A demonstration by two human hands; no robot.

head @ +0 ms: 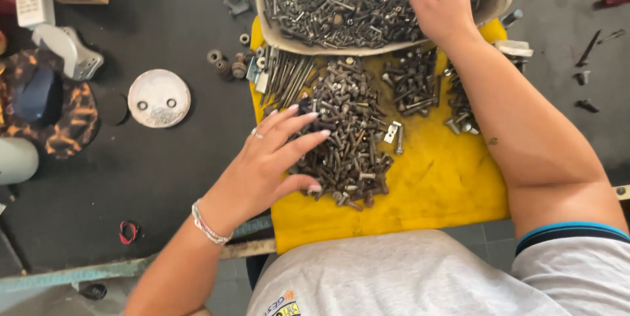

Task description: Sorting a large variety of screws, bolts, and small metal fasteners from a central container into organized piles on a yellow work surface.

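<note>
Left hand [266,162] is laid flat, fingers spread wide, on the near pile of dark bolts [348,139]; nothing is gripped. The pile sits on a yellow board [433,191], with a smaller bolt heap [410,83] and a row of long bolts [285,80] beyond it. Farthest out, right hand [443,4] is sunk into the beige tray of mixed fasteners [341,1], fingers curled down; whether anything is held cannot be told. A white lid [159,97] is seen off to the left on the dark mat [164,165].

Dark table [164,171] under yellow board [446,185]
</note>
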